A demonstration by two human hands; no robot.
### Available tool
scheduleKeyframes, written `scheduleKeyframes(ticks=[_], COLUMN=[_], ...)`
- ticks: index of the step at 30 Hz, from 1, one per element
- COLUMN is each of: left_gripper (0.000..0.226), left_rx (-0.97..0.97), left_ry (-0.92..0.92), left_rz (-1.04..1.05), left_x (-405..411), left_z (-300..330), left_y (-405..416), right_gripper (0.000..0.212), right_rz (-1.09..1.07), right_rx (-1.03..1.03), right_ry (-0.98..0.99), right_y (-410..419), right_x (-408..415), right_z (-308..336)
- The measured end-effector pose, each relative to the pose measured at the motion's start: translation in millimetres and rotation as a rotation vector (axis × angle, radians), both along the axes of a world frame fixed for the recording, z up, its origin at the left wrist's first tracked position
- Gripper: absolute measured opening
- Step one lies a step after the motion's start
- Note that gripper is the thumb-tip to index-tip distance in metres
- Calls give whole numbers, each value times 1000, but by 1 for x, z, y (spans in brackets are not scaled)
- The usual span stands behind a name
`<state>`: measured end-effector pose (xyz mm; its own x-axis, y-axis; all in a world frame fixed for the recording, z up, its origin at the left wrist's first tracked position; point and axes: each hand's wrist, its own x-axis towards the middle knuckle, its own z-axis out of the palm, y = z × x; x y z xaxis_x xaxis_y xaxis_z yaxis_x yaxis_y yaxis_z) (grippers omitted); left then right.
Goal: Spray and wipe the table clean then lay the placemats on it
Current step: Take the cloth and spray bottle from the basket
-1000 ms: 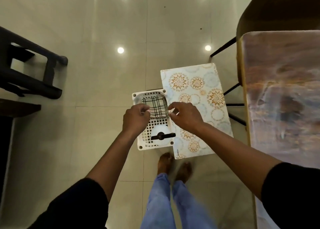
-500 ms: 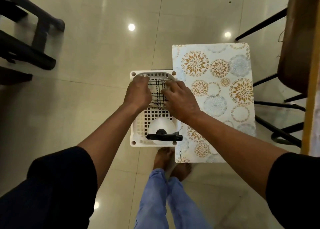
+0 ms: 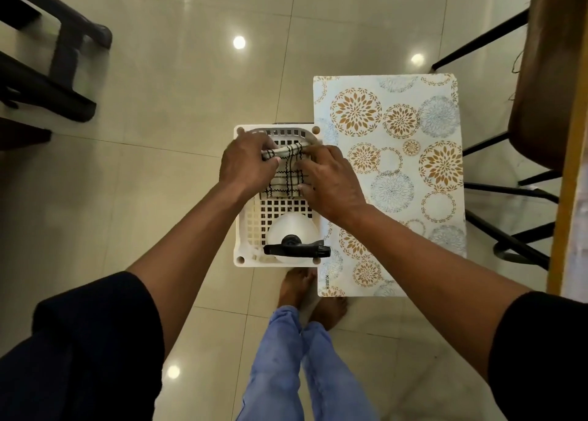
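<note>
Both hands now lower into basket [image 3: 246,229]: left hand [image 3: 246,162] and right hand [image 3: 331,182] pinch folded checked cloth [image 3: 288,172] at far end; spray bottle [image 3: 294,239] near end; placemats [image 3: 391,178] just beside.

Cloth [image 3: 286,174] and bottle [image 3: 292,240] in basket [image 3: 245,229], placemat [image 3: 401,178] right

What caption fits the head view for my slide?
Both hands, left hand and right hand, grip a checked cloth over a white basket holding a spray bottle, beside floral placemats.
</note>
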<state>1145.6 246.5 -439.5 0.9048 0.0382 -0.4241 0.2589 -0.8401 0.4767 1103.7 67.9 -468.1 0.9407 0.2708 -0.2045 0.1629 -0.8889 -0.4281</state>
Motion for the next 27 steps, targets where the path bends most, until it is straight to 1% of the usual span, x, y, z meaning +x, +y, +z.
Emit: scheduleKeyframes(ticks=[3, 6, 8, 11, 13, 15, 17, 19, 21, 24, 26, 27], left_gripper=[23, 20, 18, 17, 18, 21, 24, 25, 25, 15, 10, 14], left_rx=[-104, -161, -233, -364, -433, -429, -401, -437, -475, -551, -598, -603], left_ry=[33, 1, -19, -56, -70, -96, -137, -148, -130, -126, -142, -147], left_rz=[43, 99, 170, 249, 304, 318, 291, 268, 221, 108, 104, 127], left_x=[-9, -13, -14, -16, -19, -24, -30, -35, -36, -39, -47, -53], left_z=[21, 46, 65, 96, 116, 133, 148, 156, 161, 162, 158, 153], left_y=[-4, -11, -18, -33, -47, -64, -78, -85, -86, -78, -67, -57], right_gripper=[38, 38, 48, 75, 79, 76, 71, 52, 35, 37, 35, 34], right_rz=[-127, -269, -334, -366, -391, -466, -535, -578, -618, -668, -722, -771], right_rx=[93, 180, 269, 529, 695, 788, 774, 736, 754, 834, 879, 933], right_ry=[32, 88, 153, 322, 365, 335, 264, 214, 198, 207, 236, 263], right_y=[-1, -5, -10, -16, -16, -14, -13, -15, -19, -27, -34, -38], right_x=[-2, -9, -13, -20, -23, -26, -29, -32, -33, -35, -37, -39], right_z=[21, 48, 69, 108, 126, 135, 138, 136, 133, 133, 134, 132])
